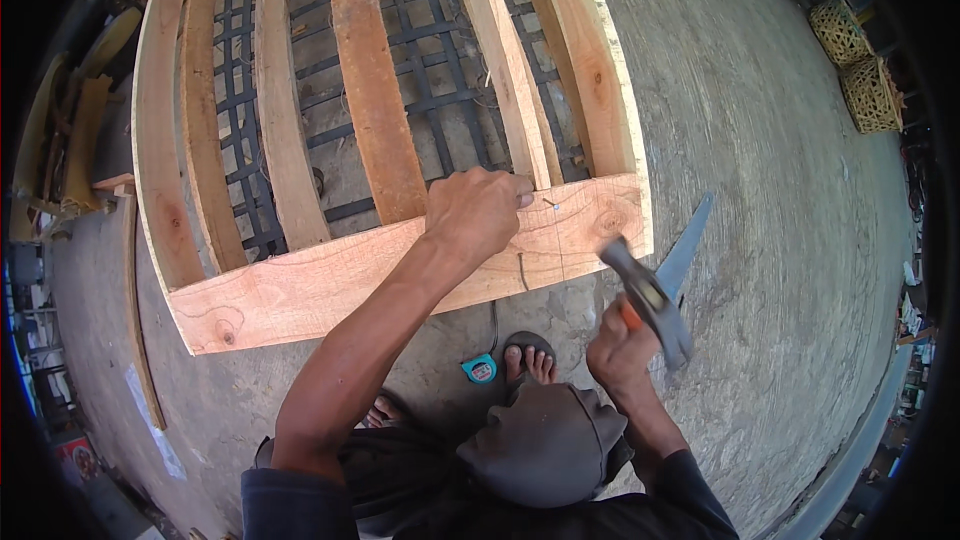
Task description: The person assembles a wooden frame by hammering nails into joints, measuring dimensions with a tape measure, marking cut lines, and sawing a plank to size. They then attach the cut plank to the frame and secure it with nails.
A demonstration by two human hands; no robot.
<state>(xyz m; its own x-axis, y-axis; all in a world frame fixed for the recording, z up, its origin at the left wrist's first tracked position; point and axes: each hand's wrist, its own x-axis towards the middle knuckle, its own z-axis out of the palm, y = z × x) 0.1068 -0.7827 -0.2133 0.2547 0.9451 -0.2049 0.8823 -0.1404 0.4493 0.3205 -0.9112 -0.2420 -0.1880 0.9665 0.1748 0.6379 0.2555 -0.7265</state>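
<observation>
A large wooden frame with long slats point(365, 70) lies before me, its near end closed by a pale end board point(330, 280). My left hand point(472, 210) is closed over the far edge of that board, knuckles up, beside the end of a narrow slat point(510, 80). Just right of its fingers a nail point(550, 204) stands in the board. Another dark nail or mark point(522, 271) shows lower down. My right hand point(620, 345) grips a claw hammer point(650, 290) by its orange handle. The hammer is raised right of the board, its head slightly blurred.
A handsaw point(685, 240) lies on the concrete floor right of the frame. A turquoise tape measure point(480, 369) sits near my feet. Black woven straps point(430, 100) show between the slats. Woven baskets point(870, 95) stand far right; a long wooden strip point(140, 320) lies left.
</observation>
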